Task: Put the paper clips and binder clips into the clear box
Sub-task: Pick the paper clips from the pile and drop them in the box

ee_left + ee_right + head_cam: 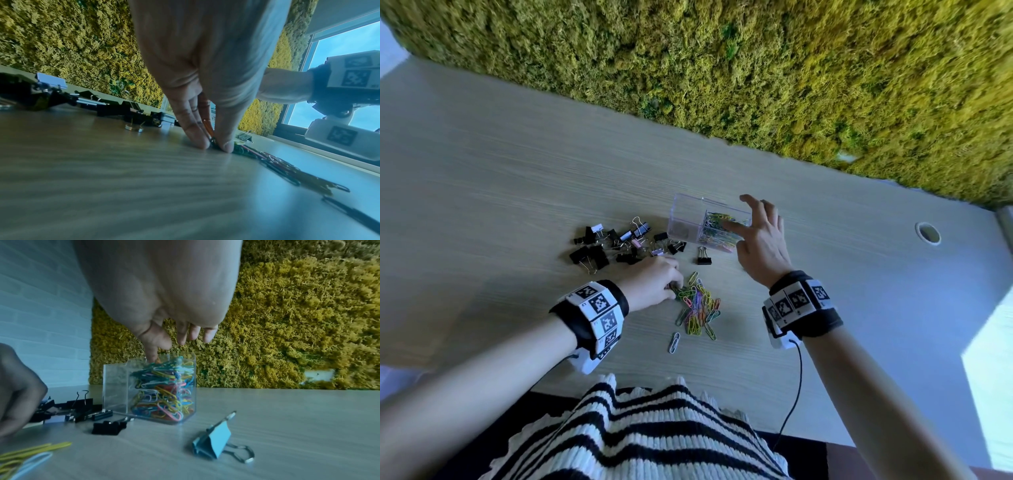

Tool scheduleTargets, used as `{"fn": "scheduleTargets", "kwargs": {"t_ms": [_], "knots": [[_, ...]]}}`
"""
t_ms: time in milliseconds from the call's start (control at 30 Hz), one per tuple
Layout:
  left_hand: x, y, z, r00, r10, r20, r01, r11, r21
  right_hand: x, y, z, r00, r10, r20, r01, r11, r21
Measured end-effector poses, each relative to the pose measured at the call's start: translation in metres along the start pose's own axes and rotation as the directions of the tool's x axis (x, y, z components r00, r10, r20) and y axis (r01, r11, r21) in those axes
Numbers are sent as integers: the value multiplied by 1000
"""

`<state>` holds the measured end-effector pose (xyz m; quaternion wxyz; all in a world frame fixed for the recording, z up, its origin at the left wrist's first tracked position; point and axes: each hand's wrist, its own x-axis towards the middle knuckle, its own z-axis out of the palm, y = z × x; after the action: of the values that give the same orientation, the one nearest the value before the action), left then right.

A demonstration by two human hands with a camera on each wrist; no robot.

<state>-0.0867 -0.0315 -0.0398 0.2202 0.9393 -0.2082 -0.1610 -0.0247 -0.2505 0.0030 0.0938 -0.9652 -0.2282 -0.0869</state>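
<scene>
The clear box (683, 219) (115, 386) stands upright mid-table; its right compartment is packed with coloured paper clips (717, 228) (164, 386). My right hand (743, 219) (170, 347) hovers over it, fingers spread, one fingertip touching the top clips. A loose pile of paper clips (697, 305) (277, 164) lies nearer me. At that pile's left edge my left hand (674, 287) (213, 144) pinches a few clips against the table. Black binder clips (616, 245) (82, 410) are heaped left of the box, and a single binder clip (703, 256) (218, 444) sits in front of it.
A moss wall (756, 68) runs along the table's far edge. A round cable hole (928, 233) is at the right of the table. One white paper clip (674, 342) lies apart, nearer me. A black cable (796, 383) hangs from my right wrist.
</scene>
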Motion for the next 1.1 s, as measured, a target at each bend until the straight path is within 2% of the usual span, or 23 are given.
{"fn": "scheduleTargets", "kwargs": {"t_ms": [100,267,333,500,667,733,800,1000,1100], "knots": [[2,1,-2,1000,14,6,-14,1000,10,-2,3,4,999,37,36,-38,999,11],[3,1,-2,999,46,27,-47,998,44,-6,11,6,983,125,-135,-94,972,216],[4,1,-3,998,52,32,-53,998,35,-4,15,6,973,169,-156,-124,956,266],[8,1,-11,995,71,-72,-78,992,-102,3,29,11,983,180,48,-186,948,258],[21,18,-51,965,70,-252,-130,964,-232,4,36,18,980,193,43,-196,919,343],[36,27,-69,936,85,-342,-163,965,-207,5,37,18,983,179,44,-183,920,346],[54,35,-82,919,98,-381,-169,973,-159,5,38,19,983,178,51,-185,919,348],[96,54,-82,944,74,-321,-94,995,-46,5,41,23,982,181,50,-188,923,335],[92,48,-72,930,104,-353,-110,994,3,6,41,22,984,172,51,-179,925,336]]}}
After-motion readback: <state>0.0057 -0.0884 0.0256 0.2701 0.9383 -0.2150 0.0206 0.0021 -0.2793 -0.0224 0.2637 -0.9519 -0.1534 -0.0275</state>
